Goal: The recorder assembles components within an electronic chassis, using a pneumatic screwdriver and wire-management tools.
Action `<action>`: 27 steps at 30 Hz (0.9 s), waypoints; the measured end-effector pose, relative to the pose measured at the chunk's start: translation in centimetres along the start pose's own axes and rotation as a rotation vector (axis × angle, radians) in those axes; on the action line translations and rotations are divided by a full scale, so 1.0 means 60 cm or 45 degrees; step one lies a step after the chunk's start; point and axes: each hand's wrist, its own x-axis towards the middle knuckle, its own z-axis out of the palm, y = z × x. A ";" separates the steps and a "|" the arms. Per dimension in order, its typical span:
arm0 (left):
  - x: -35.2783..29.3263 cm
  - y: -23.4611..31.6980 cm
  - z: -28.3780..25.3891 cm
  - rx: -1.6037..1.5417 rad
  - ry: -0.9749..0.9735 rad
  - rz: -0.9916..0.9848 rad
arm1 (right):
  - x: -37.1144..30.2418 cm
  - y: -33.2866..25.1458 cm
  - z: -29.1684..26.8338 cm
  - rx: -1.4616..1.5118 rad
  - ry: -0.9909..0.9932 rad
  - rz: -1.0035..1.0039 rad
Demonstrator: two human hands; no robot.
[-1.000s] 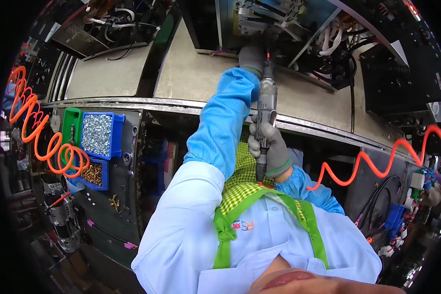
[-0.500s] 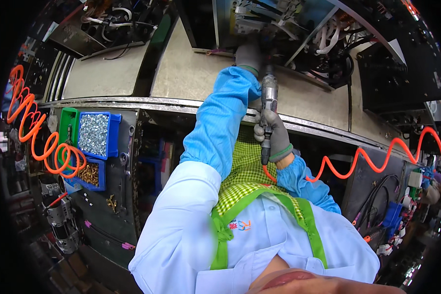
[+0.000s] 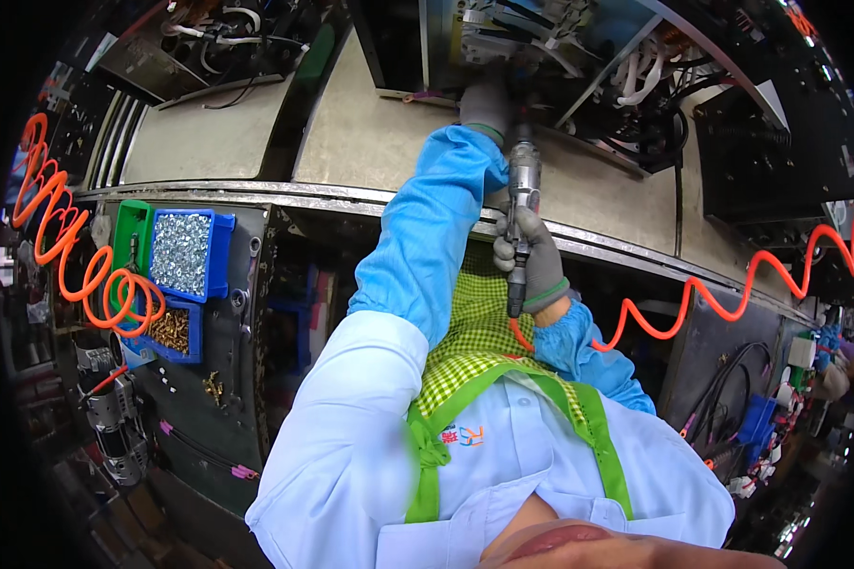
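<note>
Driver: the grey power driver [image 3: 524, 185] stands in front of the person, long axis pointing away, its nose just short of or inside the open metal case [image 3: 605, 79]; the tip is too dark to tell if it touches anything.
Right hand: the gloved right hand [image 3: 538, 261] is curled around the driver's lower body, fingers closed on it.
Left hand: the gloved left hand [image 3: 485, 104] reaches into the mouth of the case, beside the driver's nose; its fingers are hidden, so I cannot tell whether they are spread or pinching something.
Glove risk: with that glove so near the nose, a slip or a turning tip could catch the cloth or strike a finger.
Cable risk: white cables [image 3: 636, 90] hang inside the case; a driver swung sideways could snag them.
Hose: an orange coiled hose [image 3: 731, 308] stretches off to the right; a tug on it could pull the driver off line.
Counter: the metal counter [image 3: 370, 142] carries the case.
Bins: left, a blue bin [image 3: 220, 256] holds silver parts; a second coiled hose [image 3: 95, 275] hangs close by and, if jerked, might knock it.
</note>
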 end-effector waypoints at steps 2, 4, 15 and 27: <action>0.001 0.003 -0.003 0.027 -0.022 0.030 | 0.000 -0.003 -0.004 0.044 -0.008 0.004; 0.001 0.011 -0.006 0.079 -0.150 -0.115 | -0.003 -0.009 -0.005 -0.013 0.004 0.039; -0.003 0.000 -0.002 -0.027 -0.070 -0.028 | 0.017 0.007 0.020 0.101 -0.024 0.055; -0.004 0.000 -0.009 0.068 -0.153 0.064 | 0.020 -0.003 0.022 0.303 -0.148 0.100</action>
